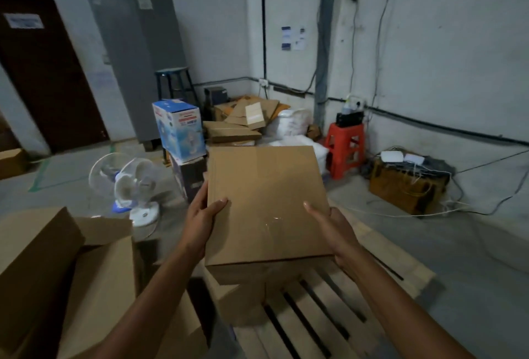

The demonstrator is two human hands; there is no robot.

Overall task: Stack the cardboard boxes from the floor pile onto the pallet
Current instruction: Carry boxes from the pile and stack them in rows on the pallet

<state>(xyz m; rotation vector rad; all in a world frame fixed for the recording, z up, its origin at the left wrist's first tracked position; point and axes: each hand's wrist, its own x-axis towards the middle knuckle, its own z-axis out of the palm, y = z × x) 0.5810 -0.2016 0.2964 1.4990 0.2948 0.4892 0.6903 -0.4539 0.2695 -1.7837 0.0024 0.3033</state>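
Observation:
I hold a closed brown cardboard box (266, 204), taped along its top, in the air above the wooden pallet (329, 310). My left hand (201, 215) grips its left side with the thumb over the top edge. My right hand (329, 229) grips its right side the same way. Just under the held box another brown box (243, 298) shows at the pallet's left edge. A pile of larger cardboard boxes (57, 272) lies at the lower left, one with an open flap.
A white table fan (134, 184) stands on the floor ahead left. Behind it are a blue printed carton (179, 129) on a dark box, flattened cardboard (243, 118), white sacks, a red plastic stool (345, 143) and a crate with cables (406, 184) by the right wall.

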